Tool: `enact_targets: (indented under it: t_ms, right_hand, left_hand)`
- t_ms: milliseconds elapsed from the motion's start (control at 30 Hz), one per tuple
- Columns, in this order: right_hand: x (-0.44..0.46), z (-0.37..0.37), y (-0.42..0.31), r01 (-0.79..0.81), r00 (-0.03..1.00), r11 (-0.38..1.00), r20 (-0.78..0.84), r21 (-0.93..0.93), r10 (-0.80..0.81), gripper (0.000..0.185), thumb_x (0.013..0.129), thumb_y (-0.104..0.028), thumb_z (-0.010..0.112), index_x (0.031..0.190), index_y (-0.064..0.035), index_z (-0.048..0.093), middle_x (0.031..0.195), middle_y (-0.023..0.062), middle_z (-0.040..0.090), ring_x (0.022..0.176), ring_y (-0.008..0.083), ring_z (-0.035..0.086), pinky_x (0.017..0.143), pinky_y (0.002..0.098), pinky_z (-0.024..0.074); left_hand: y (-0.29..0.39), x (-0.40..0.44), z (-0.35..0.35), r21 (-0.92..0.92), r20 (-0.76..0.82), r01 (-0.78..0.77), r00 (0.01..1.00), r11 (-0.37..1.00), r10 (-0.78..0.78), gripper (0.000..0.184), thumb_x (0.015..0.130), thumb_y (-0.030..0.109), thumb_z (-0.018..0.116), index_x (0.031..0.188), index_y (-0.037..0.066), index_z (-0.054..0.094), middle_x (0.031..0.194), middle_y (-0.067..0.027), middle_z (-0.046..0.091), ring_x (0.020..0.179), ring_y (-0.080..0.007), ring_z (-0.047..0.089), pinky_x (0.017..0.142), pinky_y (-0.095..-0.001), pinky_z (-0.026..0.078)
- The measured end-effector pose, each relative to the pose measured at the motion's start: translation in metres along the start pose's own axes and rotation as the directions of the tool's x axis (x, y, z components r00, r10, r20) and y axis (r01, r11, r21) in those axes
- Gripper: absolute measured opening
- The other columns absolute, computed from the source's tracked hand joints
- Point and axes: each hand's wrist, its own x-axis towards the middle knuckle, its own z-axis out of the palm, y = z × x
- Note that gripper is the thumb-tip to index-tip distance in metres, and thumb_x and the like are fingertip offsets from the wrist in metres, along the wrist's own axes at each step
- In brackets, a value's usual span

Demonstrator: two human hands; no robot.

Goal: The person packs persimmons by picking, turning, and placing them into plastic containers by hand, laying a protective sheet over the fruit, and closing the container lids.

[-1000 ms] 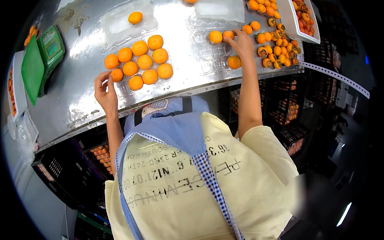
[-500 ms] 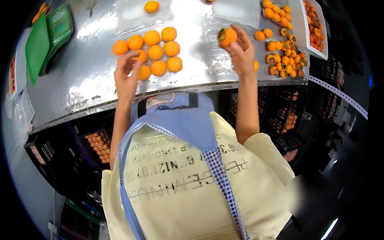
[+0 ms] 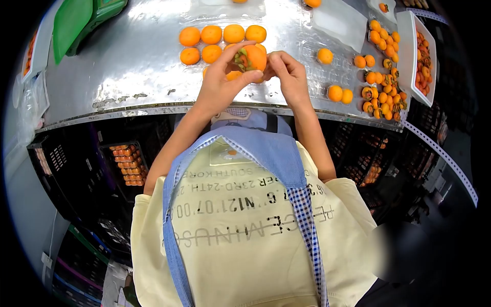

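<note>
My left hand [image 3: 220, 84] holds an orange persimmon [image 3: 255, 58] between thumb and fingers, its leafy green-brown calyx turned to the left. My right hand [image 3: 292, 82] is at the fruit's right side with thumb and fingers pinched together; whatever they grip, if anything, is hidden. Beneath and behind the hands, rows of persimmons [image 3: 211, 34] sit in a clear tray on the metal table. The held fruit and my left hand cover part of the nearer rows. A single persimmon [image 3: 325, 56] lies in another clear tray to the right.
Loose persimmons [image 3: 383, 100] cluster at the table's right end beside a white crate [image 3: 408, 66] of fruit. Two persimmons [image 3: 335, 93] lie near the front edge. A green scale [image 3: 82, 20] stands at the left. Black crates [image 3: 125, 153] are under the metal table [image 3: 128, 66].
My left hand has left the tray fruit and now holds a persimmon. My right hand, which held one over the right tray, has moved left beside it. The view has shifted.
</note>
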Motion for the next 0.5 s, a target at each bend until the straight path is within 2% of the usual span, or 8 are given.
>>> enact_targets:
  t_ms: [67, 167, 200, 267, 300, 367, 400, 500]
  right_hand:
    - [-0.001, 0.008, -0.003, 0.176, 0.980, 0.970, -0.062, -0.170, -0.189, 0.036, 0.084, -0.019, 0.066, 0.115, -0.0036, 0.056, 0.104, 0.0058, 0.061, 0.086, 0.0111, 0.058, 0.067, 0.0227, 0.0494]
    - [-0.005, 0.015, -0.022, 0.335, 0.941, 0.919, 0.118, -0.210, -0.316, 0.043, 0.077, -0.010, 0.071, 0.116, -0.0041, 0.056, 0.108, 0.0056, 0.059, 0.085, 0.0117, 0.058, 0.065, 0.0227, 0.0490]
    - [-0.004, 0.016, -0.022, 0.367, 0.930, 0.890, 0.135, -0.272, -0.342, 0.053, 0.071, -0.008, 0.075, 0.119, -0.0053, 0.055, 0.111, 0.0068, 0.058, 0.086, 0.0134, 0.059, 0.065, 0.0228, 0.0494]
    - [-0.001, 0.015, -0.019, 0.345, 0.938, 0.875, 0.127, -0.339, -0.321, 0.054, 0.073, -0.009, 0.075, 0.121, -0.0040, 0.053, 0.112, 0.0079, 0.058, 0.089, 0.0146, 0.059, 0.068, 0.0240, 0.0505]
    - [-0.001, 0.015, -0.017, 0.334, 0.943, 0.866, 0.123, -0.373, -0.310, 0.055, 0.073, -0.010, 0.075, 0.123, -0.0034, 0.052, 0.113, 0.0085, 0.058, 0.091, 0.0152, 0.059, 0.069, 0.0246, 0.0511]
    - [-0.002, 0.015, -0.013, 0.227, 0.973, 0.951, 0.076, -0.208, -0.216, 0.055, 0.075, -0.011, 0.075, 0.123, -0.0012, 0.050, 0.115, 0.0105, 0.057, 0.097, 0.0168, 0.059, 0.073, 0.0266, 0.0519]
    - [-0.003, 0.015, -0.011, 0.171, 0.985, 0.978, 0.060, -0.122, -0.165, 0.055, 0.076, -0.011, 0.075, 0.123, 0.0000, 0.050, 0.116, 0.0115, 0.057, 0.100, 0.0177, 0.059, 0.076, 0.0276, 0.0523]
    - [-0.002, 0.010, -0.002, 0.184, 0.981, 0.983, 0.057, 0.006, -0.185, 0.053, 0.079, -0.012, 0.072, 0.124, 0.0025, 0.048, 0.119, 0.0138, 0.056, 0.107, 0.0193, 0.056, 0.081, 0.0301, 0.0520]
  left_hand:
    - [-0.002, -0.001, -0.003, -0.089, -0.001, 0.013, 1.000, 0.996, -0.013, 0.048, 0.086, 0.013, 0.064, 0.128, 0.001, 0.046, 0.117, -0.0073, 0.053, 0.107, -0.0158, 0.055, 0.089, -0.0288, 0.046]
    - [-0.001, -0.003, 0.003, -0.188, -0.018, 0.033, 0.999, 0.982, -0.037, 0.044, 0.091, 0.014, 0.057, 0.130, 0.000, 0.044, 0.111, -0.0071, 0.055, 0.098, -0.0138, 0.056, 0.083, -0.0270, 0.047]
    - [-0.001, -0.003, 0.002, -0.167, -0.006, 0.078, 0.997, 0.983, -0.081, 0.042, 0.093, 0.017, 0.054, 0.130, 0.000, 0.044, 0.108, -0.0067, 0.055, 0.094, -0.0129, 0.056, 0.080, -0.0262, 0.047]
    - [-0.001, -0.005, 0.001, -0.125, 0.016, 0.167, 0.986, 0.978, -0.167, 0.041, 0.097, 0.023, 0.048, 0.130, 0.000, 0.044, 0.102, -0.0061, 0.056, 0.084, -0.0110, 0.055, 0.075, -0.0246, 0.046]
    - [-0.002, -0.005, 0.000, -0.188, 0.030, 0.191, 0.982, 0.963, -0.189, 0.042, 0.098, 0.027, 0.045, 0.130, 0.000, 0.044, 0.100, -0.0056, 0.056, 0.080, -0.0104, 0.053, 0.072, -0.0241, 0.045]
    - [-0.006, -0.005, -0.002, -0.309, 0.060, 0.236, 0.972, 0.921, -0.229, 0.045, 0.099, 0.033, 0.039, 0.130, 0.000, 0.045, 0.096, -0.0048, 0.057, 0.072, -0.0093, 0.050, 0.068, -0.0231, 0.043]
    - [-0.008, -0.005, -0.005, -0.276, 0.078, 0.240, 0.971, 0.931, -0.228, 0.048, 0.100, 0.034, 0.037, 0.132, -0.001, 0.042, 0.097, -0.0052, 0.056, 0.074, -0.0100, 0.050, 0.070, -0.0241, 0.043]
    - [-0.011, -0.007, -0.008, -0.202, 0.116, 0.231, 0.971, 0.952, -0.211, 0.052, 0.100, 0.036, 0.034, 0.135, -0.002, 0.037, 0.098, -0.0059, 0.055, 0.078, -0.0113, 0.050, 0.074, -0.0256, 0.043]
